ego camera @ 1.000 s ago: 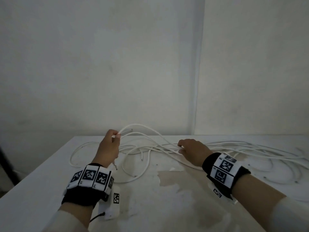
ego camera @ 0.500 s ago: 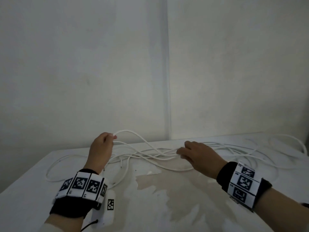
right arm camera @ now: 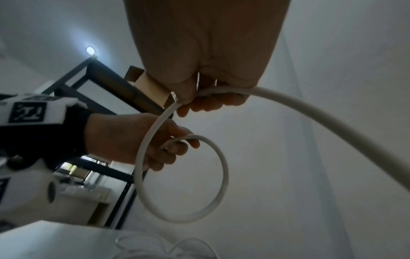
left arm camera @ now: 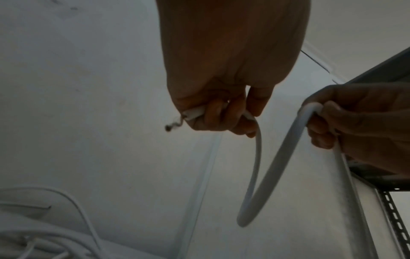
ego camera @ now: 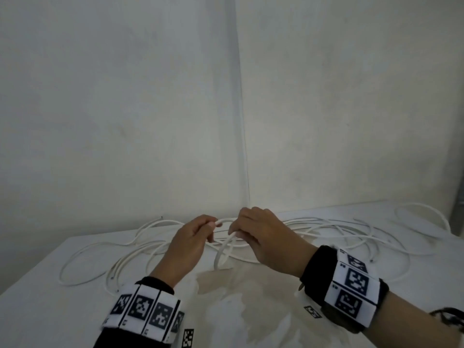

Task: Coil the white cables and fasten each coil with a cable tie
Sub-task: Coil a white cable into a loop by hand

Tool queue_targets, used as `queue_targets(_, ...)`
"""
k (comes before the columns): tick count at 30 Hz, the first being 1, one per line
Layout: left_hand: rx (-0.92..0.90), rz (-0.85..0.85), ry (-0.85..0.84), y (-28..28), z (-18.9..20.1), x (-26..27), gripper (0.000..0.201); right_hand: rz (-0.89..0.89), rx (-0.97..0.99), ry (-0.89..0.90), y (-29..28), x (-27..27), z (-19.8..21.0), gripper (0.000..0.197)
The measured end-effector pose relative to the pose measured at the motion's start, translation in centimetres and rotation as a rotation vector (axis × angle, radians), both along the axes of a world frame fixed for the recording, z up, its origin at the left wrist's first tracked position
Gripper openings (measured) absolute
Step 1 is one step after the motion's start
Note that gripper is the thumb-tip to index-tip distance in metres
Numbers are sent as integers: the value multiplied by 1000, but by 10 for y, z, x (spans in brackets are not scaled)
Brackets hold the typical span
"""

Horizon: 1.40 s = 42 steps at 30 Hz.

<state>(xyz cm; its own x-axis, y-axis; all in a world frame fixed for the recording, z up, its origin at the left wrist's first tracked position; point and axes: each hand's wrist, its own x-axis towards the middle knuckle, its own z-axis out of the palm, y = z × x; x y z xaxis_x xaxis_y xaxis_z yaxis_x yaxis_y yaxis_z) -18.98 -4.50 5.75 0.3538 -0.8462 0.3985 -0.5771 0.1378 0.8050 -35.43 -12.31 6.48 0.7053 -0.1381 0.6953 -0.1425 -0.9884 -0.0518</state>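
Observation:
A white cable runs between my two hands, which are raised close together above the table (ego camera: 251, 310). My left hand (ego camera: 200, 232) grips the cable near its end, and a frayed bare wire tip (left arm camera: 173, 125) sticks out of the fist. My right hand (ego camera: 251, 229) grips the same cable a little farther along. Between the hands the cable hangs in a small round loop (ego camera: 221, 254), which shows plainly in the right wrist view (right arm camera: 221, 175). The rest of that cable trails off to the right (right arm camera: 332, 126).
Several loose white cables (ego camera: 339, 229) sprawl across the back of the table, some reaching left (ego camera: 100, 249). The tabletop has a worn brownish patch. A wall corner stands right behind it. A slotted metal rack (left arm camera: 395, 219) is to the right.
My right hand has lifted off the cables on the table and come in next to my left hand, holding the cable. A small loop now hangs between the hands.

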Motion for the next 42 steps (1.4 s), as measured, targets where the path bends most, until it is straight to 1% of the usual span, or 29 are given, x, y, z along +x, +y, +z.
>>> queue_targets(4,54,-69,76,8,3,-9,25,60,133,-27,-8,1,4,31)
queue_targets(7,71,-137,129,12,7,-15,29,51,247,-61,-15,-1,7,33)
queue_targets(10,84,-175,187,12,9,-20,32,11,251,-73,-18,-2,9,34)
queue_targets(12,91,-189,187,12,9,-22,29,-24,280,-49,-20,-3,10,31)
queue_targets(14,88,-194,150,11,7,-24,24,-50,348,-6,-22,-4,11,23)
queue_targets(16,86,-193,129,10,6,-25,23,-56,406,28,-21,-5,10,20)
queue_targets(19,69,-193,181,13,6,-24,24,-16,498,88,-15,-7,11,20)
queue_targets(21,56,-201,199,16,8,-23,24,27,523,122,-13,-8,10,20)
queue_targets(23,60,-215,180,17,9,-24,25,46,563,107,-15,-7,11,19)
queue_targets(26,43,-226,200,17,10,-24,28,68,686,48,-16,-2,12,26)
queue_targets(28,31,-229,222,16,10,-22,31,77,730,39,-15,1,13,23)
queue_targets(31,14,-196,234,16,9,-21,23,117,789,38,-12,2,13,25)
queue_targets(34,-5,-130,175,12,6,-14,22,126,841,0,-10,2,11,25)
queue_targets(37,12,-123,87,10,6,-13,19,103,885,-60,-7,4,10,22)
queue_targets(42,-15,-15,-141,9,7,-13,20,69,900,-65,-7,7,5,26)
